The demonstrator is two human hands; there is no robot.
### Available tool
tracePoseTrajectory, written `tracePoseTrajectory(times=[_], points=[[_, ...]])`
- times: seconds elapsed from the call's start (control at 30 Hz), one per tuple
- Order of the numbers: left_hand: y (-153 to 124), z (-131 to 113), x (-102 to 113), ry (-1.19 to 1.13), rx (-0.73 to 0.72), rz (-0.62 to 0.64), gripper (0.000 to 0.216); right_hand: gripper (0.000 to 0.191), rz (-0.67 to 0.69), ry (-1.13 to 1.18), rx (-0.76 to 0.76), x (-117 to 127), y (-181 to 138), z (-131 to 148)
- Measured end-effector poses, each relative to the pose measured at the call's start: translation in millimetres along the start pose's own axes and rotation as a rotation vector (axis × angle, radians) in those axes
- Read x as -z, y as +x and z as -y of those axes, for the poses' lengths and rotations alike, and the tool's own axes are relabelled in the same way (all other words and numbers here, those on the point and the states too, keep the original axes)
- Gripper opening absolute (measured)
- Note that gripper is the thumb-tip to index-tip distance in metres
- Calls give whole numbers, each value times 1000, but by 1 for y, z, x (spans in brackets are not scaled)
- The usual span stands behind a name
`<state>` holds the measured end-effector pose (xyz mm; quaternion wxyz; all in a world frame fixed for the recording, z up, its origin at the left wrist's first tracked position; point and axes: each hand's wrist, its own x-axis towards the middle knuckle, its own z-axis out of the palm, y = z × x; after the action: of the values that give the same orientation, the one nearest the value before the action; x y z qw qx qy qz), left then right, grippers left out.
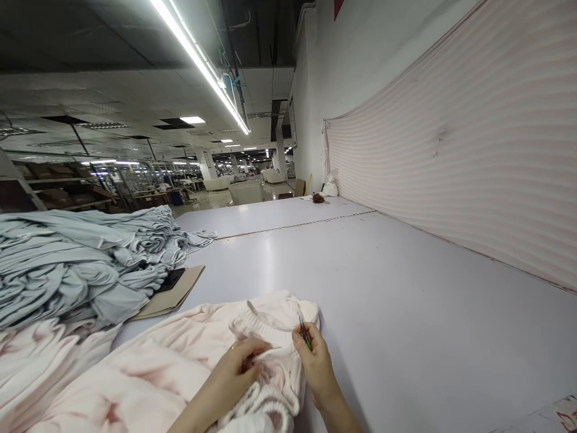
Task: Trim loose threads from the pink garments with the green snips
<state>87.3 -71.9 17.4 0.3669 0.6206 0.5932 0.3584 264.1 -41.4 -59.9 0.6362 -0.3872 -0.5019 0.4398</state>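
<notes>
A pale pink garment (148, 367) of soft fabric lies bunched on the table in front of me. My left hand (232, 373) has its fingers curled into the cloth just below a gathered elastic edge (265, 331); the fingertips are partly hidden in the folds. Thread snips (303, 331) with dark blades and a bit of green at the handle are gripped in my right hand (319, 361), points upward, beside that edge. More gathered white edging (270, 400) lies between my wrists.
A large heap of grey-blue garments (76, 258) covers the table's left side. Brown cardboard (175, 294) with a dark phone-like object (171, 279) lies beside it. The table (396, 313) runs along a wall hung with striped pink cloth (473, 150). A reddish-brown bundle (318, 198) sits far back.
</notes>
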Motion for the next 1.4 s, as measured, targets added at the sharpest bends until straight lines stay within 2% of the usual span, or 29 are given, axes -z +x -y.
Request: tracePoseTrajectory(times=[0.13, 0.2, 0.33, 0.43, 0.5, 0.67, 0.73, 0.83, 0.93, 1.03, 1.17, 1.3, 1.4], points=[[-1, -5, 2, -183, 102, 54, 8, 21, -21, -183, 108, -7, 8, 2], [-3, -4, 4, -275, 166, 94, 3, 19, -7, -244, 142, -9, 12, 1], [-8, -2, 7, -424, 269, 132, 5, 5, 45, -399, 203, -7, 10, 4], [-9, -4, 7, -532, 316, 140, 7, 17, 69, -629, 277, -2, -4, 14], [-9, -5, 8, -580, 325, 141, 8, 24, 129, -694, 323, 0, -15, 23], [-12, -5, 9, -623, 304, 165, 10, 23, 252, -796, 369, -8, -26, 32], [-13, -2, 9, -599, 269, 179, 11, 21, 247, -771, 351, -9, -22, 28], [-14, 1, 8, -511, 196, 190, 18, 20, 162, -623, 287, -4, -10, 16], [-15, 0, 7, -268, 95, 158, 37, 25, 71, -491, 232, 4, 4, 1], [-23, -6, 7, -17, 33, 96, 51, 24, 84, -435, 191, 8, 12, -11], [-47, -19, 12, 226, -36, 2, 38, 23, 164, -379, 168, 10, 6, -12], [-78, -25, 30, 318, 47, 80, 14, 18, 325, -434, 182, 9, -3, -5], [-93, -12, 48, 286, 89, 110, 19, 17, 222, -528, 198, 7, 7, -12]])
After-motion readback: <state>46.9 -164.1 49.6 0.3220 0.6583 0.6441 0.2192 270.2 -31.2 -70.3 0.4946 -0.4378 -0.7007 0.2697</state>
